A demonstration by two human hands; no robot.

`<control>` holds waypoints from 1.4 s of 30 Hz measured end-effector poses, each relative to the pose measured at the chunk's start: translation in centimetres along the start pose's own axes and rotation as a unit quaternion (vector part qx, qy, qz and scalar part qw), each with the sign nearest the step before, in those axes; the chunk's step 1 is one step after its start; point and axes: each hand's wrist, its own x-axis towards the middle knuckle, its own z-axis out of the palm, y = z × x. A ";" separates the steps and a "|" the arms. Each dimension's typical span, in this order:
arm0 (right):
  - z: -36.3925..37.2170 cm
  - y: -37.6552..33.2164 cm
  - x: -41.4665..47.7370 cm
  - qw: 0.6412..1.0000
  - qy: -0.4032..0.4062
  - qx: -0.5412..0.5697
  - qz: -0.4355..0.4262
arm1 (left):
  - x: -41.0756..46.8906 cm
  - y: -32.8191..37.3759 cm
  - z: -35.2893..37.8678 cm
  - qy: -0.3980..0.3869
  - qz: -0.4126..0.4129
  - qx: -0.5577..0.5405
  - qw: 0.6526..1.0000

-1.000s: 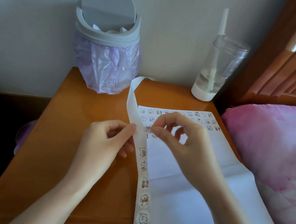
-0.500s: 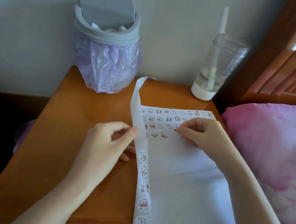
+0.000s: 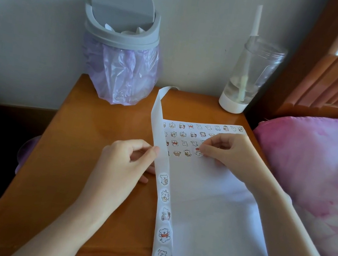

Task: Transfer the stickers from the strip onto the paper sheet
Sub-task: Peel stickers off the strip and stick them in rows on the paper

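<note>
Strip [image 3: 163,213] was pinched by left hand [image 3: 123,165], likely for steadiness; sticker [image 3: 198,153] was pinched down onto paper sheet [image 3: 205,211] by right hand [image 3: 228,152].

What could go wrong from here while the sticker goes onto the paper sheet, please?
The sticker pinched by the right hand sits close to its neighbour, so it may land crooked or overlapping. The paper sheet overhangs the front edge of the bedside table, so pressing might shift it. The strip the left hand grips hangs off the edge and could drag.
</note>
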 end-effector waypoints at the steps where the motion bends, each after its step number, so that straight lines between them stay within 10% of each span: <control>1: 0.0 0.0 0.0 1.000 0.001 0.004 0.001 | 0.0 0.0 0.0 0.001 0.000 0.002 1.000; 42: 1.0 1.4 0.6 0.997 0.041 -0.059 -0.036 | -0.4 0.5 0.3 0.029 0.026 0.093 0.995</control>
